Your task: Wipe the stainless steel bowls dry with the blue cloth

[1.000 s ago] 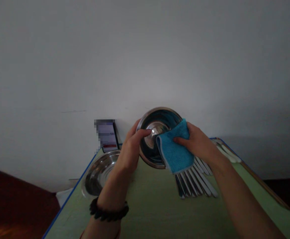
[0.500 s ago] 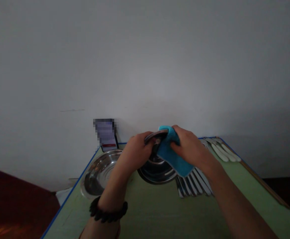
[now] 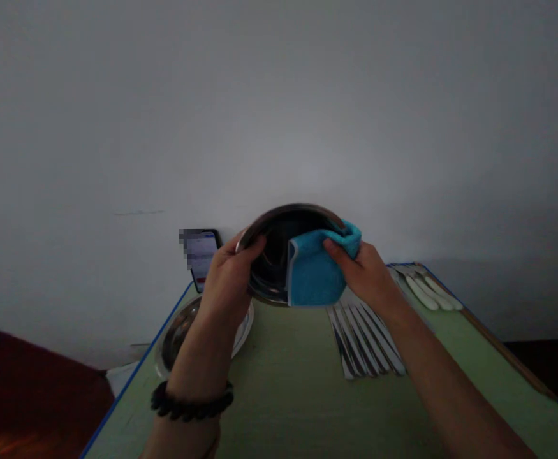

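A shiny metal bowl is held up above the table, tilted so that its dark inside faces me. Its left rim is gripped by my left hand, thumb inside and the other fingers hidden behind. My right hand pinches a blue cloth folded over the right rim, thumb on the near side. The cloth hangs across the right part of the bowl's inside. Below the left forearm, partly covered by it, another metal bowl rests on the table.
Several metal table knives lie in a row on the green table, right of centre. White-handled cutlery lies at the far right corner. A phone leans against the wall at the back left. Blue edging runs along the table's sides.
The bowl has been raised and turned, its inside now facing me more. My left hand has moved left and up with it. The cloth now lies over the right rim.
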Motion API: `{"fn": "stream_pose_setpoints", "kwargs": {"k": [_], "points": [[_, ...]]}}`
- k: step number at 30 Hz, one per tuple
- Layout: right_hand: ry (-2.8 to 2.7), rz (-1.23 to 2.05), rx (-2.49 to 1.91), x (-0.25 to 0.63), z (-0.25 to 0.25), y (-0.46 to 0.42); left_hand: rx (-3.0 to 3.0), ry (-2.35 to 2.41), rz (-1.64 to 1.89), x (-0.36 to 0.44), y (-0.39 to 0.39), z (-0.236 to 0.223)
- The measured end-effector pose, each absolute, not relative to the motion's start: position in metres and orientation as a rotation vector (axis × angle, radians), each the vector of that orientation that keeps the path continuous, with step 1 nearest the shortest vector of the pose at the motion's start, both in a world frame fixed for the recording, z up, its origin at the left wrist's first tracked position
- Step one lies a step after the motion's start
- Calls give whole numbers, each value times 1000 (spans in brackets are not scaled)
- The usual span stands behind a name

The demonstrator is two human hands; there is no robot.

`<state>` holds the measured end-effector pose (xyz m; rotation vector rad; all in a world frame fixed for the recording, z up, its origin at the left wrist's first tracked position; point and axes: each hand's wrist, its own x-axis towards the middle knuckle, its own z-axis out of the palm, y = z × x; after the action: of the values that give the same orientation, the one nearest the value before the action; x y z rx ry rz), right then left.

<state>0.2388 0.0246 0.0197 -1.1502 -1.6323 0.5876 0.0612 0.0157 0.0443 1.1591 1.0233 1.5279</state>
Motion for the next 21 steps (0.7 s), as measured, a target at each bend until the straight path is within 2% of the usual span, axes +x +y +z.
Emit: {"fn": "stream_pose_setpoints", "kwargs": {"k": [6,15,21], "points": [[-1692,559,-1342,240,16,26,1128,1059,1628,66,19,41],[-2152,259,-1507,252,32,15,2076,1342,1111,67,18,30],[-2051,306,-1434,251,35,14,1979,1283,1220,60,19,35]]}}
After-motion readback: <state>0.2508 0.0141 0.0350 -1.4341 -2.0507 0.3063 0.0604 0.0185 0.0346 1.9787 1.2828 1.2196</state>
